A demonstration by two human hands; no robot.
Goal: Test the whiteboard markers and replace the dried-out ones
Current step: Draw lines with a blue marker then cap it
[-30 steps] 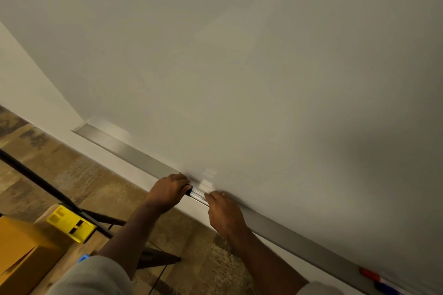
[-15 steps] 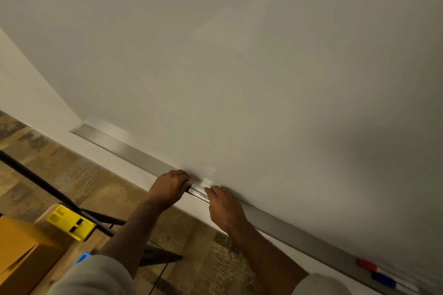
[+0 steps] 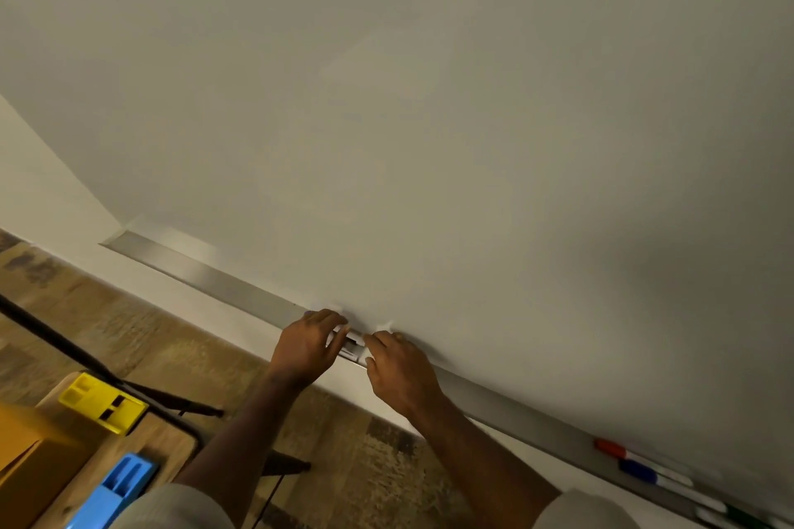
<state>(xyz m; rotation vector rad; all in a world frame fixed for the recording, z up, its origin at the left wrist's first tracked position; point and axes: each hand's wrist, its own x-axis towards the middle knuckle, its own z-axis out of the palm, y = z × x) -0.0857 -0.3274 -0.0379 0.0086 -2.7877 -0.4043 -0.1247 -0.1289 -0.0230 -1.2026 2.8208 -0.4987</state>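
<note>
A blank whiteboard (image 3: 429, 120) fills most of the view, with a long metal tray (image 3: 206, 273) along its lower edge. On the tray's middle lie white-barrelled markers (image 3: 351, 346) between my two hands. My left hand (image 3: 307, 346) curls its fingers round their left end. My right hand (image 3: 397, 369) pinches their right end with fingers and thumb. Further right on the tray lie a red-capped marker (image 3: 612, 448), a blue-capped marker (image 3: 640, 472) and a green one (image 3: 745, 518) at the frame's edge.
At lower left a wooden table (image 3: 86, 481) carries a yellow tray (image 3: 101, 402), a blue tray (image 3: 116, 490) and a cardboard box (image 3: 30, 460). A black stand's legs (image 3: 142, 384) cross the patterned carpet (image 3: 172, 348) below the board.
The view has swung a little left and down, so more of the table and the markers at the right shows. Both hands stay at the markers on the tray, now closer together.
</note>
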